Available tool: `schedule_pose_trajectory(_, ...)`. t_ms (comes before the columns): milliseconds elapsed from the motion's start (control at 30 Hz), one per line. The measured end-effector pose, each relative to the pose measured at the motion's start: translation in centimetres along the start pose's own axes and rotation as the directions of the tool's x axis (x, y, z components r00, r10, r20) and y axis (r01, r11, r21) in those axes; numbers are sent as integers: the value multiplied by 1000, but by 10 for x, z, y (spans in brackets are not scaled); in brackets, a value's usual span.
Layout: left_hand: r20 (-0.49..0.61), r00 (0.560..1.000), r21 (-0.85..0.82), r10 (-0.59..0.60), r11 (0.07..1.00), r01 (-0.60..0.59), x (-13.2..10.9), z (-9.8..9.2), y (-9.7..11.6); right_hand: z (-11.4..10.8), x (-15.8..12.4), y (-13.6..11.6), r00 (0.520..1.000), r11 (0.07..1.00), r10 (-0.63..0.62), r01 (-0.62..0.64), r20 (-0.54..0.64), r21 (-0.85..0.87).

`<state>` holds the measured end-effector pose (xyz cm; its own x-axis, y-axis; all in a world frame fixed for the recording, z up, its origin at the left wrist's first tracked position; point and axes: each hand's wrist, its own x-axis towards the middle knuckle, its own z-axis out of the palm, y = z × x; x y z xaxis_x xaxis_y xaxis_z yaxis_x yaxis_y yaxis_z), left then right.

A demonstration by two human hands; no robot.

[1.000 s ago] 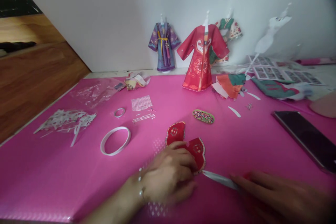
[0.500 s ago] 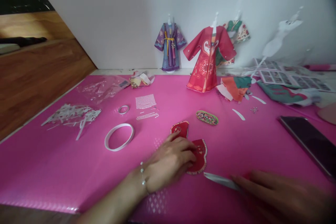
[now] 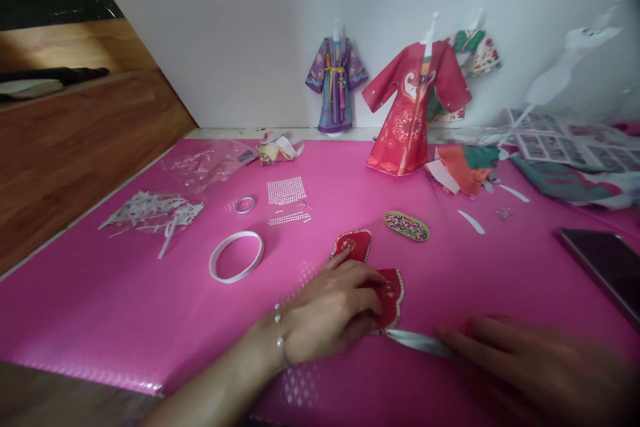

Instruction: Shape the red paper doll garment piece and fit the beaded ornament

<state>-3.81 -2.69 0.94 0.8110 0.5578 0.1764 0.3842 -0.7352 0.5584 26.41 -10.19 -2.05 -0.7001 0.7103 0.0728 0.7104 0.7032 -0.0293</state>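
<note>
Two red patterned pieces with pale beaded-looking edging lie on the pink mat: an upper piece (image 3: 356, 243) and a lower piece (image 3: 393, 297). My left hand (image 3: 330, 310), a bracelet on its wrist, has its bent fingers closed on the lower piece; the index finger reaches over the upper one. At the lower right, my right hand (image 3: 535, 357) is blurred and closed round a pair of scissors (image 3: 419, 341). Their silver blades point left, with the tip at the lower piece's bottom edge. A glimpse of red shows by the fingers; most of the handles are hidden.
Behind the pieces lies an oval green dish of colourful beads (image 3: 407, 225). To the left are a white tape ring (image 3: 237, 257), a pearl sticker sheet (image 3: 286, 191) and paper scraps (image 3: 150, 213). A phone (image 3: 600, 267) lies right; a red robe (image 3: 407, 113) stands behind.
The scissor tip has come left to the lower red piece's edge. My left hand keeps its hold. The whole view has shifted slightly.
</note>
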Motion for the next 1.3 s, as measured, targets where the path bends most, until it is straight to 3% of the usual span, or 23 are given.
schedule_pose_trajectory(267, -8, 1000, 10, -17, 1000, 17, 0, 2, 0, 2, 2, -1, 999, 1000, -2, 3, -47, 31)
schedule_pose_trajectory(467, -6, 1000, 14, -1, 1000, 1, 0, 3, 0, 5, 2, 1, 998, 995, -52, 49, -30, -82)
schedule_pose_trajectory(833, 10, 1000, 11, -15, 1000, 15, 0, 2, 0, 9, -2, 2, 999, 996, -35, 37, 16, -86)
schedule_pose_trajectory(1167, 16, 999, 3, -29, 1000, 29, 0, 1, 1, 4, 7, 0, 994, 999, -23, 19, -105, -41)
schedule_pose_trajectory(1300, 23, 999, 3, -35, 999, 34, -1, 1, 1, 9, 4, 1, 999, 999, -7, 5, -43, -51)
